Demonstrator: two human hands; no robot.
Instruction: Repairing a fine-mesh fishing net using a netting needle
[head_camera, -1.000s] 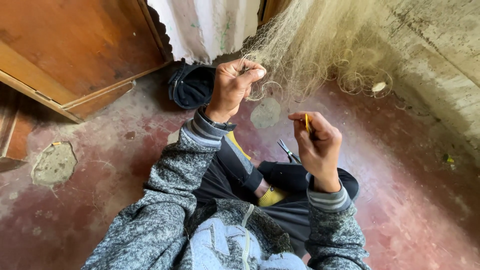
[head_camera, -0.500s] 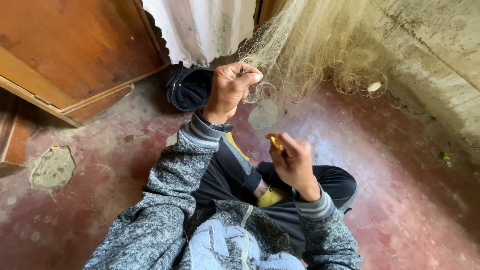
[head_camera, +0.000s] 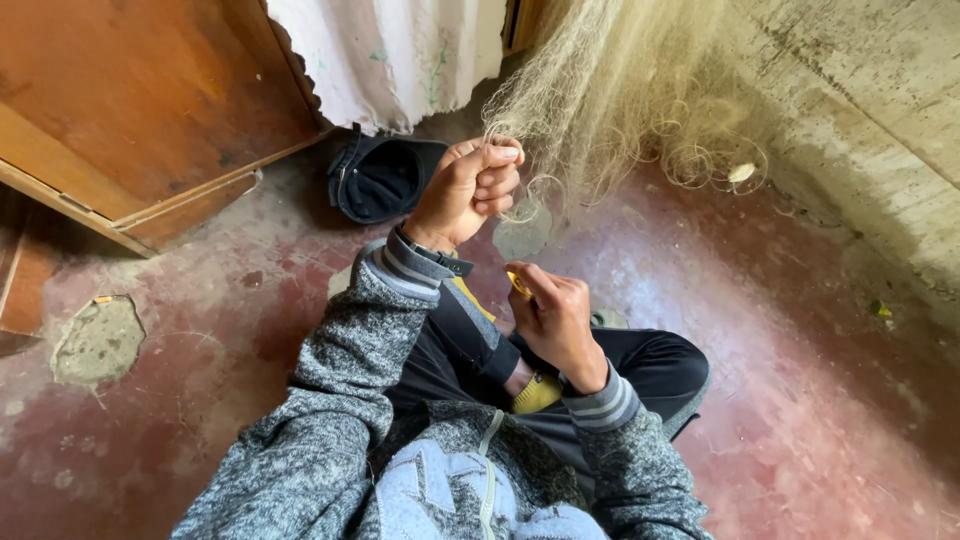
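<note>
— Inspector A: We start left of the grip: a wooden door panel (head_camera: 130, 100) leans there, and a dark cap (head_camera: 385, 180) lies on the red floor (head_camera: 800, 400) just beside the left wrist.

— Inspector B: We record the left hand (head_camera: 465, 190) raised and pinching a gathered strand of the pale fishing net (head_camera: 620, 100), fingers clenched on it, much as half a second ago.

— A: The change is in the right hand (head_camera: 555, 320). A second ago it was out to the right with the small yellow tool (head_camera: 518, 282) upright; now it has come in beneath the pinched mesh (tool tip pointing up toward it), fingers closed around the tool.

— B: We judge the tool is being brought back to the held strand. The net hangs up and right of both hands.
</note>
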